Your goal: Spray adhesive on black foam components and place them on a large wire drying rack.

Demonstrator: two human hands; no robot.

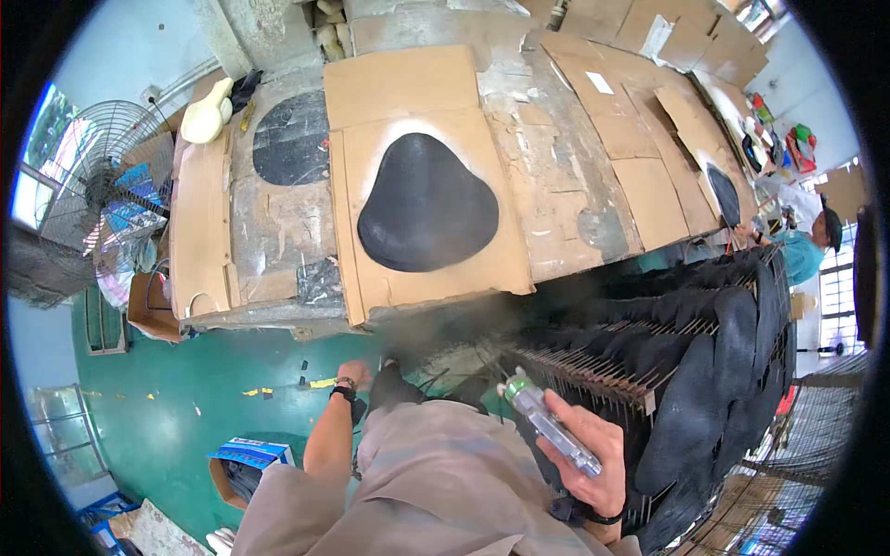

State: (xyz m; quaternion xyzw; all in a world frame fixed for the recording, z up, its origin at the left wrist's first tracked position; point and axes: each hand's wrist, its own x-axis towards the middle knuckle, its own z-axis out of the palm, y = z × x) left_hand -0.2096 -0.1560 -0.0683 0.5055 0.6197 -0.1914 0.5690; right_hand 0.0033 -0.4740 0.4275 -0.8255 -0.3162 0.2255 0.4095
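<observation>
In my right hand (pixel 595 448) is a silver spray gun (pixel 549 423) with a green ring near its front, my fingers wrapped round its body beside the rack. My left hand (pixel 355 373), with a dark band at the wrist, hangs low in front of the table edge, and its fingers are too blurred to make out. Ahead, a black rounded three-lobed piece shaped like a bicycle saddle (pixel 426 206) lies on a cardboard sheet (pixel 399 88). A pale, white haze rings its upper edge on the cardboard. Neither hand touches it.
To the right, a rack (pixel 640 394) holds several black flat pieces (pixel 681 412). A standing fan (pixel 97 185) is at the left, near a cream-coloured object (pixel 206 113) on the table. A blue box (pixel 246 454) sits on the green floor. Another person (pixel 805 255) works at the far right.
</observation>
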